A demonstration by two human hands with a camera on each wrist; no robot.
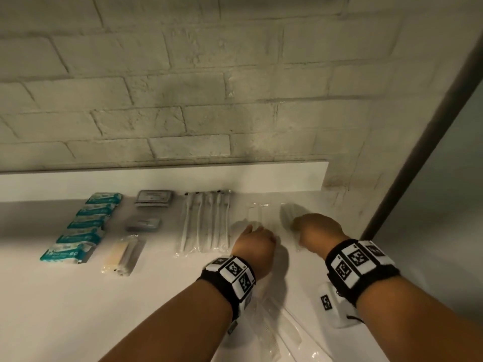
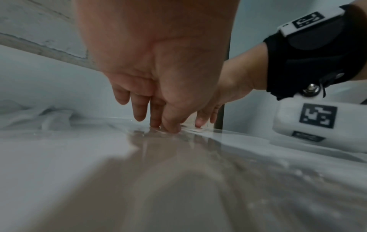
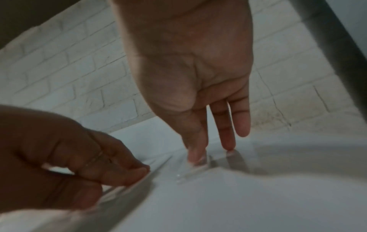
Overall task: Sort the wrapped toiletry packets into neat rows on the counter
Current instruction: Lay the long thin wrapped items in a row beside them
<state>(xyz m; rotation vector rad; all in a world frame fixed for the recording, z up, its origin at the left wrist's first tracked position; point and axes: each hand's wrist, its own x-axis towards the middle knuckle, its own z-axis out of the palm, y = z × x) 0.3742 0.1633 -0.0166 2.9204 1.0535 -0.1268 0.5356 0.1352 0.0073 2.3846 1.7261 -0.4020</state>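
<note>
Teal packets [image 1: 81, 228] in row far left of toothbrush packets [image 1: 206, 220]. Just right of toothbrushes, my left hand [image 1: 254, 244] pinches clear packet [image 1: 257, 212] flat on counter [image 1: 78, 309]; farther right, my right hand [image 1: 317, 228], fingers straight, presses it.

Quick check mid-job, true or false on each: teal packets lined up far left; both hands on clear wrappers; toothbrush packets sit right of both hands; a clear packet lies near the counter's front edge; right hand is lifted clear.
1. The teal packets form a column at the far left. True.
2. Both the left hand and right hand touch clear wrappers. True.
3. The toothbrush packets lie right of both hands. False: they lie left of them.
4. A clear packet lies near the front edge. True.
5. The right hand is lifted clear. False: its fingertips press on plastic.
</note>
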